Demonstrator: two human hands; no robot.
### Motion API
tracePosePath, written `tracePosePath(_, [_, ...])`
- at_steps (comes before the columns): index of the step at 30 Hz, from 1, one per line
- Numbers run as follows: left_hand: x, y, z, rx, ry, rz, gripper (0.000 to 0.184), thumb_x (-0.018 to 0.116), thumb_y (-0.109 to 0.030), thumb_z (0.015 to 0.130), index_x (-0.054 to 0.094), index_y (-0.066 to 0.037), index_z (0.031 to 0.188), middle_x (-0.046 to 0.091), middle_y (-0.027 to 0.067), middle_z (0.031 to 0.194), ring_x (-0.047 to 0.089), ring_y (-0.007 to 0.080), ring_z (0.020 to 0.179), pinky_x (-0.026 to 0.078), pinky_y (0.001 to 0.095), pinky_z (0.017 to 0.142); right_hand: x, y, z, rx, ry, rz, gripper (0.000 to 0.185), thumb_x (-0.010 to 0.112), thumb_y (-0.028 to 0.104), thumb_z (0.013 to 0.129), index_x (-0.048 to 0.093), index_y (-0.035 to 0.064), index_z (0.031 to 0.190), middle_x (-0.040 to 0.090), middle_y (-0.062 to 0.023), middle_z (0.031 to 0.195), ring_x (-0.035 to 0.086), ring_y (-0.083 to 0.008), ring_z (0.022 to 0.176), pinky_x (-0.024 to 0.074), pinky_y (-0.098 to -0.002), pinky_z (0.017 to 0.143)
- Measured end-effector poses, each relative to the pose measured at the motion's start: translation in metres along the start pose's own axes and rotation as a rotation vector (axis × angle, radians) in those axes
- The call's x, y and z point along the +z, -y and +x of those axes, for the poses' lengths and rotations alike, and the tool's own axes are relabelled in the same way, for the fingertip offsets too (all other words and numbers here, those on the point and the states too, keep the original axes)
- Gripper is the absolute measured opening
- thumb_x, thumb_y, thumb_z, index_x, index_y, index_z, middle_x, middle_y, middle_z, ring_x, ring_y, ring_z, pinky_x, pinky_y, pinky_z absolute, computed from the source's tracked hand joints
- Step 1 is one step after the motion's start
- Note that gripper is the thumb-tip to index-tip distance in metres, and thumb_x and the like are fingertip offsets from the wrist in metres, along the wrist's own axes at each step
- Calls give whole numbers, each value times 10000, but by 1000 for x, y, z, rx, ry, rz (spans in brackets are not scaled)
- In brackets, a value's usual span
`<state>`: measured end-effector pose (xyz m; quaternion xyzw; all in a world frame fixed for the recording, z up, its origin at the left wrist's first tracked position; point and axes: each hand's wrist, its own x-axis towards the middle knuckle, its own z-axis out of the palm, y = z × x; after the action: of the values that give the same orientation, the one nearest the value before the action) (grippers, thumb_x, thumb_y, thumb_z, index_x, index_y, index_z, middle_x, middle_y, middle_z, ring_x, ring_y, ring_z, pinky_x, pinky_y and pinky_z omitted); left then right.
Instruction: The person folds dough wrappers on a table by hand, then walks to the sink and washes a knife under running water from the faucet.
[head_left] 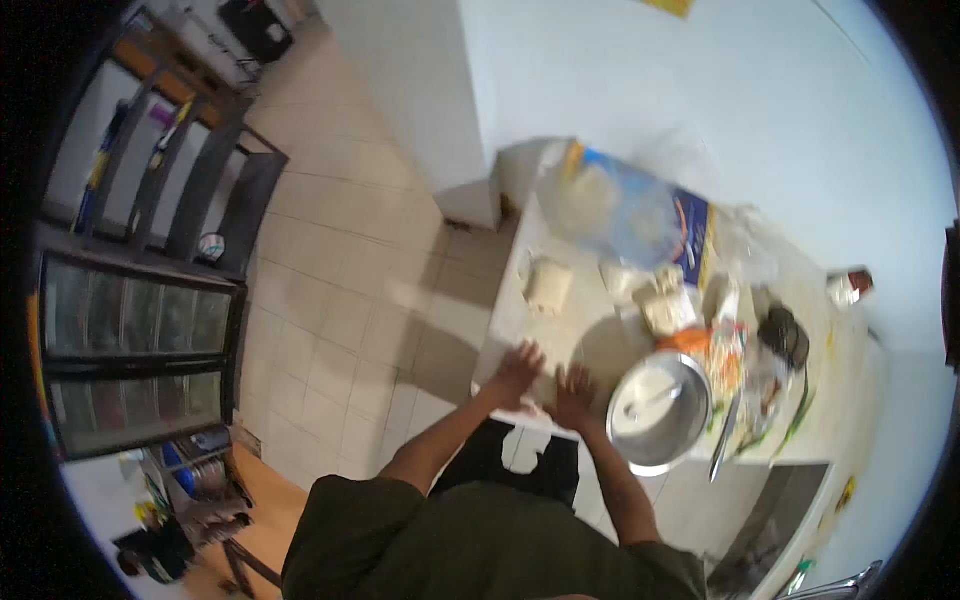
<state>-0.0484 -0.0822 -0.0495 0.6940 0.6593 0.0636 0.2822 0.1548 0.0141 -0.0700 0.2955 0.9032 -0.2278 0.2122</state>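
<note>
My left hand (518, 372) lies at the counter's front edge, fingers stretched out and apart. Beside it on the right, my right hand (575, 392) has its fingers spread too, with nothing visible in it. A small pale pinkish item (530, 407) shows at the edge between my wrists; its kind is unclear. Close to my right hand is a steel bowl (622, 440) with white contents and a spoon (655, 399) inside. Beyond my left hand sits a cream-coloured block or packet (548, 286).
Along the wall lies a large blue plastic bag (625, 215). Pale packets (670, 312), an orange item (686, 341), a knife (725, 440) and green stalks (800, 405) crowd the counter's right side. A wall corner (460, 190) stands left of the counter; a person (165, 550) is at lower left.
</note>
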Motion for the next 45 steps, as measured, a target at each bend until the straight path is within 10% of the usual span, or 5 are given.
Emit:
tracePosePath(15, [12,-24,-2,-76,-325,548,1177,777,-584,674,184,-30,1526,128,262,1578,116,438,1466,133,592,1165,-15,37,-39,149,-277,266,981,575,590,870,55,139,1568,65,-293,1583,54,-472,1466,2,-599,1163])
tracePosePath(20, [7,-39,-36,125,-37,257,665,541,-212,940,248,-63,1519,179,218,1580,166,393,1466,191,516,1179,-14,49,-63,237,-190,315,900,560,519,907,99,100,1557,194,-289,1556,202,-443,1443,192,-531,1162])
tracePosePath(26, [19,-38,-43,144,-106,276,605,452,-20,901,304,-22,1487,237,237,1555,234,402,1441,220,513,1165,22,43,-58,220,-428,56,852,574,469,912,151,86,1544,255,-269,1543,379,-435,1358,338,-523,1097])
tracePosePath(29, [21,-21,-41,261,-178,381,659,601,-253,906,333,-14,1459,283,253,1525,268,418,1422,279,542,1134,18,46,-61,211,-424,115,823,586,451,906,201,73,1528,243,-276,1545,379,-446,1356,334,-520,1100])
tracePosePath(45, [-14,-9,-69,-228,-406,47,668,668,-344,880,416,26,1375,316,275,1471,298,416,1379,269,554,1105,68,15,-26,259,-432,252,623,592,222,868,371,77,1432,412,-263,1405,517,-435,1201,439,-535,994])
